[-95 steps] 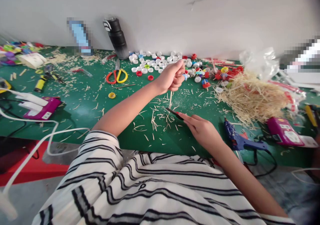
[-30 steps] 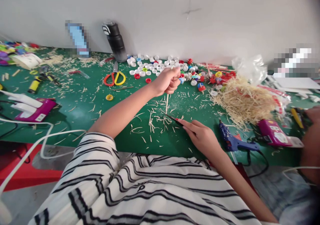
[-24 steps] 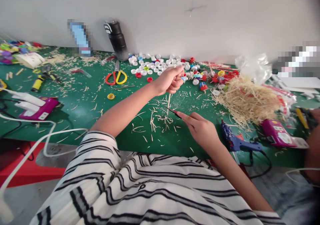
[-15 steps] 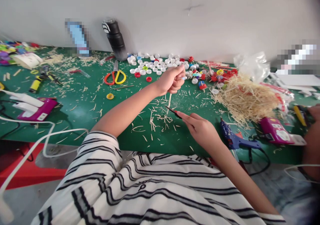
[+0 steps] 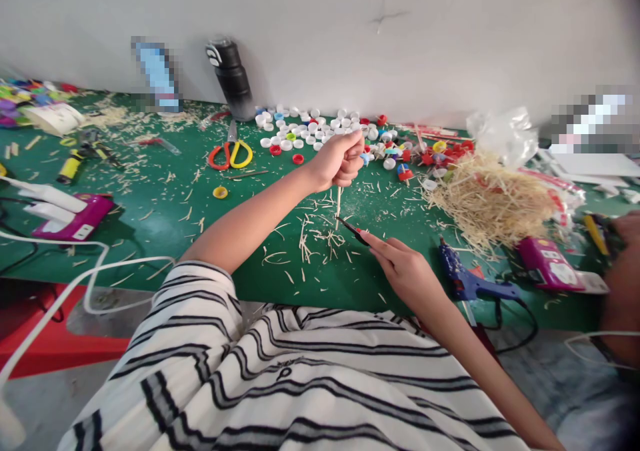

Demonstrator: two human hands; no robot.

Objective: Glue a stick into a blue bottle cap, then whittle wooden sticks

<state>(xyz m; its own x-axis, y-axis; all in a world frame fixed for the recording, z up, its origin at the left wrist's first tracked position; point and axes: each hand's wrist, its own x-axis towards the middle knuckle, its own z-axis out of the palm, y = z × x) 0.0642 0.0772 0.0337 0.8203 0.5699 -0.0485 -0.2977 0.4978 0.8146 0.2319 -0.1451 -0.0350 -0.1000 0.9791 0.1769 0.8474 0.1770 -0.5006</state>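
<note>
My left hand (image 5: 341, 161) is closed in a fist around the upper end of a thin pale wooden stick (image 5: 339, 202), which points down toward the table. In my right hand (image 5: 400, 259) is a dark narrow blade (image 5: 353, 229), probably a small knife; its handle is mostly hidden by the fingers. The blade's tip touches or nearly touches the lower part of the stick. Curled wood shavings (image 5: 327, 239) lie on the green tabletop (image 5: 250, 237) beneath.
White and coloured bottle caps (image 5: 300, 132) spread behind my left hand. Scissors (image 5: 231, 152) and a black bottle (image 5: 233, 81) stand left of them. At right are a shavings heap (image 5: 493, 197), a blue glue gun (image 5: 473, 279) and another person's arm (image 5: 623, 277). White cables (image 5: 103, 264) cross the left side.
The blade and my right hand have moved slightly right. My left hand has shifted a little to the left, still gripping the stick.
</note>
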